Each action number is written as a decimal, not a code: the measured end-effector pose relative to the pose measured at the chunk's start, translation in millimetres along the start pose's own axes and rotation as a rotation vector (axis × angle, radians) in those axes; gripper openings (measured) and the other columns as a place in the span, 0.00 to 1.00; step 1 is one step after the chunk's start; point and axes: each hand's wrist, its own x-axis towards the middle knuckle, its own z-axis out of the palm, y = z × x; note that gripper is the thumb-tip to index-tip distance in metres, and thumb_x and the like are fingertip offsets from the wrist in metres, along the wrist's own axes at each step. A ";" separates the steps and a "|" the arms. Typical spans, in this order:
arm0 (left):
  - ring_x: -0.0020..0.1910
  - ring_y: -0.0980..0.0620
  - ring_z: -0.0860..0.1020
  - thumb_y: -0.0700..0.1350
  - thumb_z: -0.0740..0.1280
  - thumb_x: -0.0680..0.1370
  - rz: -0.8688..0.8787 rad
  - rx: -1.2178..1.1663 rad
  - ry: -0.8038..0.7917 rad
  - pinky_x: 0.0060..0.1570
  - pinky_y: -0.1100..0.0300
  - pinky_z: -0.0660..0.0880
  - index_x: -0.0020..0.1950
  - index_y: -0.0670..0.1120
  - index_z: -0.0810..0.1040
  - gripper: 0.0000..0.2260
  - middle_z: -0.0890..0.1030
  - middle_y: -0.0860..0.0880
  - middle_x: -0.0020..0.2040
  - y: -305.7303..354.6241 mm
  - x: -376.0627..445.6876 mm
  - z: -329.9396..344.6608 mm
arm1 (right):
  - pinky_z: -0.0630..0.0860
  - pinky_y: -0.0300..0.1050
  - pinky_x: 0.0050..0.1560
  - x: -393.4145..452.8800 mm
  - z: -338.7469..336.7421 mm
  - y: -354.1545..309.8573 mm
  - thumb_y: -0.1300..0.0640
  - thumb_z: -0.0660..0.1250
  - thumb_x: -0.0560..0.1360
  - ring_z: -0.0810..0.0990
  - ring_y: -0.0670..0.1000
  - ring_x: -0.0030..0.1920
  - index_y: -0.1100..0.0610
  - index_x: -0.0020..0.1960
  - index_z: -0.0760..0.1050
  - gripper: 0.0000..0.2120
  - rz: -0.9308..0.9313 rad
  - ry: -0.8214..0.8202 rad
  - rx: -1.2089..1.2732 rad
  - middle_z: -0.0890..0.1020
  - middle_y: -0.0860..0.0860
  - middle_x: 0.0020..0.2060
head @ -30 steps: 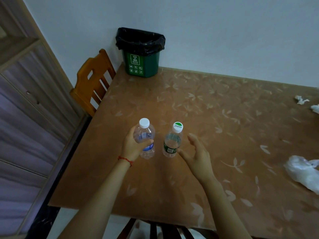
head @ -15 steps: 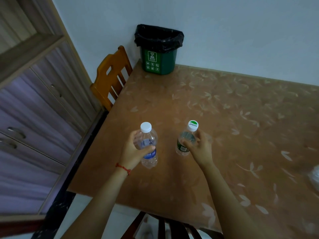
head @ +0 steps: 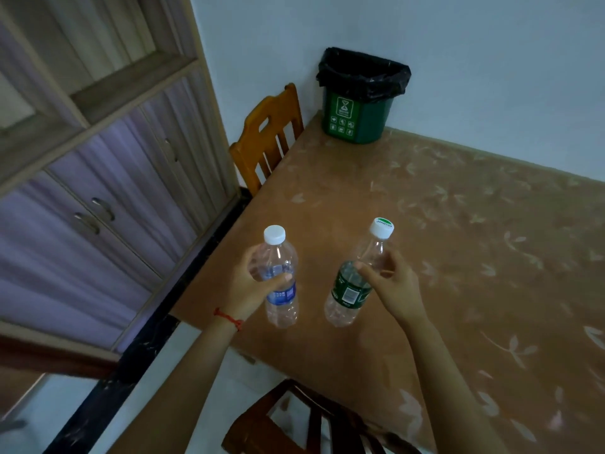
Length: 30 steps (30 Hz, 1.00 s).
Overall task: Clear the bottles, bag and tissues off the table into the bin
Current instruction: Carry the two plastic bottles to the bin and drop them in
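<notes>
While both arms reach fwd over the near edge of the table [head: 458,244], each hand has a bottle: the left hand [head: 252,286], w/ a red string round the wrist, is wrapped round the blue-label bottle [head: 281,276], thumb across the front just above the label, fingers behind; the right hand [head: 396,286] is closed on the green-label bottle [head: 355,283], thumb and fingertips pinching it at the shoulder, above the label. Both bottles are clear plastic w/ white caps, look about empty, and sit side by side but apart; the blue one is near upright, the green one leans w/ its cap to the right. Can't tell for sure if their bases touch the tabletop or are just off it. Green bin [head: 358,103] w/ a black liner stands at the far left corner of the table, against the wall, well apart from the bottles. Orange wooden chair [head: 268,139] stands at the table's left side, just beside the bin corner; cabinets [head: 98,191] further left. Dark chair back at bottom edge, near the person.
</notes>
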 end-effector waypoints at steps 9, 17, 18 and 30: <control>0.56 0.47 0.77 0.41 0.76 0.66 -0.054 -0.057 0.279 0.54 0.49 0.77 0.59 0.50 0.73 0.24 0.79 0.47 0.56 -11.7 -47.3 -76.2 | 0.72 0.34 0.42 -17.4 57.6 -47.2 0.52 0.73 0.68 0.79 0.47 0.45 0.53 0.55 0.75 0.17 -0.114 -0.225 0.053 0.80 0.45 0.42; 0.51 0.49 0.77 0.36 0.74 0.68 -0.043 -0.035 0.490 0.52 0.54 0.76 0.60 0.43 0.71 0.23 0.78 0.47 0.53 -33.8 -102.0 -159.4 | 0.72 0.29 0.38 -54.6 136.3 -94.4 0.51 0.73 0.68 0.78 0.42 0.44 0.54 0.58 0.74 0.21 -0.216 -0.424 0.026 0.80 0.44 0.44; 0.51 0.49 0.77 0.37 0.74 0.67 -0.043 -0.028 0.510 0.52 0.54 0.76 0.61 0.42 0.71 0.24 0.78 0.46 0.54 -39.5 -109.4 -171.8 | 0.72 0.28 0.38 -61.7 147.1 -99.7 0.51 0.73 0.68 0.79 0.41 0.44 0.54 0.59 0.74 0.21 -0.229 -0.449 0.022 0.81 0.44 0.45; 0.54 0.51 0.75 0.41 0.74 0.68 -0.133 0.041 0.684 0.52 0.59 0.73 0.66 0.44 0.70 0.27 0.77 0.48 0.59 -103.7 -205.2 -317.4 | 0.74 0.38 0.51 -166.3 293.1 -151.5 0.50 0.74 0.67 0.79 0.47 0.51 0.51 0.61 0.73 0.24 -0.269 -0.684 -0.025 0.82 0.47 0.50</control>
